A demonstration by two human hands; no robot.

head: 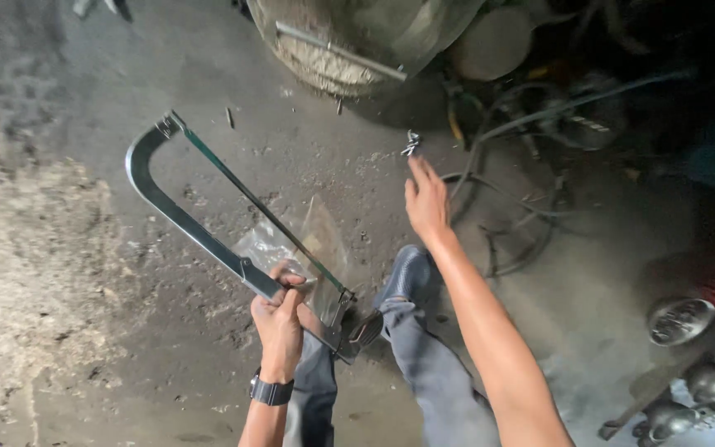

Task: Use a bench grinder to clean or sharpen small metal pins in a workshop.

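Note:
My left hand (279, 319) grips the metal frame of a hacksaw (177, 217) near its handle end, holding the saw up with its thin blade running diagonally from upper left to lower right. A black watch sits on that wrist. My right hand (425, 199) stretches forward with fingers apart, its fingertips just short of a small shiny metal piece (411, 144) lying on the concrete floor. My legs in grey trousers and a dark shoe (407, 276) show below the hands.
A crumpled clear plastic bag (312, 240) lies under the saw. A large tyre (349, 41) with a metal rod stands ahead. Tangled cables and hoses (523, 165) lie to the right. Chrome parts (680, 319) sit at lower right.

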